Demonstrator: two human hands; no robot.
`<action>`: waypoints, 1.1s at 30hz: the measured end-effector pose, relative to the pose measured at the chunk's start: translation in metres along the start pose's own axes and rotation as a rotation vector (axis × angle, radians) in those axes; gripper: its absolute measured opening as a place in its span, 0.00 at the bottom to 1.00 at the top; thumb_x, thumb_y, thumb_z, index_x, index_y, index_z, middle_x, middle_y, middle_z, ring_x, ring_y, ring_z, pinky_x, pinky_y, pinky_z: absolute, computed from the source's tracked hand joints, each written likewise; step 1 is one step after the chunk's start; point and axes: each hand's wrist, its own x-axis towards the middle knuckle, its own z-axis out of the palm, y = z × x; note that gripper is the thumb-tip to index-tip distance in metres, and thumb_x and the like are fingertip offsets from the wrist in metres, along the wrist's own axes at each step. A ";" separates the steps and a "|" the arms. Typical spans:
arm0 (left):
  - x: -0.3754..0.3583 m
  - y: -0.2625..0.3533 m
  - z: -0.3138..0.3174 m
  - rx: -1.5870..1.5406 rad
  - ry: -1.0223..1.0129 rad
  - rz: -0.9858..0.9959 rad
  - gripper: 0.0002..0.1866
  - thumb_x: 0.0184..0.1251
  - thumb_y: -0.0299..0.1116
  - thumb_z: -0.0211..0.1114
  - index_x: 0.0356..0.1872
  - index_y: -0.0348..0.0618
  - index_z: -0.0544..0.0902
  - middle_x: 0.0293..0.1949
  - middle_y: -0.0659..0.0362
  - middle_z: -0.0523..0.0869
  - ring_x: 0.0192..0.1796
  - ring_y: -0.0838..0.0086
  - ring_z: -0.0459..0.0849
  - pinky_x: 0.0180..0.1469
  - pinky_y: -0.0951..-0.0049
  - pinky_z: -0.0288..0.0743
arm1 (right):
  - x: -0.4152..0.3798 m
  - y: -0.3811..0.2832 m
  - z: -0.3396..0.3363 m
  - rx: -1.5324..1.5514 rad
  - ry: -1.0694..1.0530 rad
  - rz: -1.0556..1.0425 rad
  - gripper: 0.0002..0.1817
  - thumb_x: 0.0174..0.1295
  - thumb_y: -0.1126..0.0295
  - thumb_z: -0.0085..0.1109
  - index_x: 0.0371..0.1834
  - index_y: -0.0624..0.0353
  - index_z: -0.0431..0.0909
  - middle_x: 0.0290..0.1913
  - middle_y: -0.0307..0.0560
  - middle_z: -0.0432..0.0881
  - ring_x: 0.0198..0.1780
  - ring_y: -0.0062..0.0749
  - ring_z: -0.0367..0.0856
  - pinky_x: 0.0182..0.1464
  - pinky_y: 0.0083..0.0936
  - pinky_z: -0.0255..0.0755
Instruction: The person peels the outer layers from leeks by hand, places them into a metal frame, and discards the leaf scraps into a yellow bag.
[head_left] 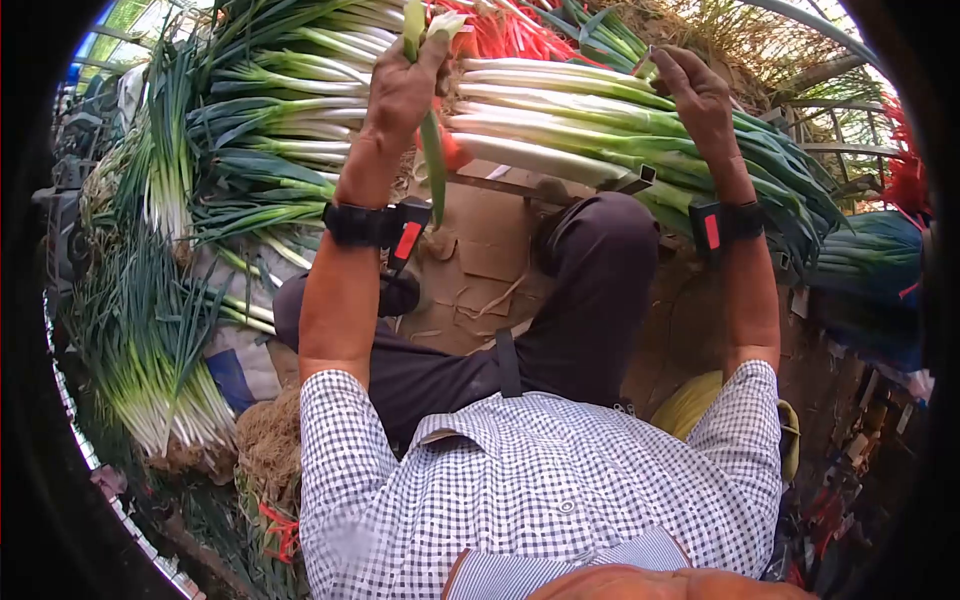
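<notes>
At the top left of centre, my left hand (408,85) is closed round a strip of green and white leek leaf (433,165), which hangs down below the fist. My right hand (690,85) is raised over the green part of the leeks, its fingers pinched together; something thin shows at the fingertips, too small to name. Between and below the hands lies a row of thick trimmed leeks (560,110), white ends to the left and green leaves to the right. Red ties (500,32) lie behind them.
More leeks (290,110) are piled on the left, with rooted bundles (170,400) at the lower left. A metal frame (635,182) supports the row in front of my knees. Cardboard (490,240) covers the floor. Bundled leeks (865,260) and red strings (903,160) are on the right.
</notes>
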 end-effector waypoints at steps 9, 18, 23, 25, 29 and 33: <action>-0.090 0.022 0.090 -0.050 0.314 0.102 0.18 0.74 0.42 0.60 0.41 0.31 0.79 0.34 0.50 0.86 0.37 0.70 0.83 0.40 0.67 0.78 | -0.075 -0.100 0.135 -0.267 -0.172 -0.444 0.33 0.60 0.77 0.61 0.70 0.58 0.64 0.52 0.59 0.81 0.47 0.40 0.85 0.49 0.30 0.76; -0.138 0.022 0.077 -0.366 -0.251 -0.043 0.22 0.59 0.33 0.62 0.52 0.29 0.75 0.43 0.53 0.83 0.46 0.70 0.81 0.48 0.70 0.77 | -0.124 -0.084 0.113 -0.177 -0.079 -0.167 0.16 0.64 0.72 0.59 0.54 0.62 0.79 0.38 0.43 0.83 0.38 0.26 0.81 0.42 0.26 0.76; -0.111 0.013 0.116 -0.334 -0.252 0.033 0.30 0.64 0.39 0.66 0.61 0.28 0.72 0.53 0.47 0.80 0.56 0.63 0.79 0.60 0.66 0.71 | -0.124 -0.123 0.008 -0.137 0.325 -0.159 0.05 0.66 0.75 0.61 0.41 0.64 0.79 0.28 0.40 0.80 0.27 0.21 0.76 0.31 0.21 0.71; -0.127 0.052 0.121 -0.301 -0.217 0.103 0.24 0.69 0.37 0.65 0.59 0.31 0.74 0.48 0.53 0.82 0.50 0.69 0.79 0.57 0.70 0.72 | -0.143 -0.159 -0.080 -0.116 0.616 -0.204 0.02 0.65 0.78 0.59 0.37 0.65 0.78 0.26 0.43 0.79 0.26 0.25 0.78 0.31 0.23 0.73; -0.099 0.027 0.153 -0.417 -0.285 0.000 0.11 0.71 0.32 0.64 0.48 0.38 0.83 0.41 0.60 0.86 0.45 0.77 0.83 0.51 0.76 0.76 | -0.239 -0.254 -0.260 -0.620 0.845 -0.253 0.06 0.67 0.76 0.60 0.43 0.68 0.79 0.25 0.39 0.77 0.24 0.22 0.75 0.31 0.22 0.77; -0.087 0.009 0.178 -0.408 -0.441 -0.070 0.11 0.72 0.30 0.62 0.50 0.35 0.82 0.44 0.56 0.87 0.45 0.72 0.86 0.52 0.75 0.79 | -0.375 -0.313 -0.373 -1.022 0.989 0.053 0.12 0.70 0.70 0.58 0.53 0.62 0.81 0.29 0.35 0.78 0.24 0.15 0.71 0.26 0.18 0.73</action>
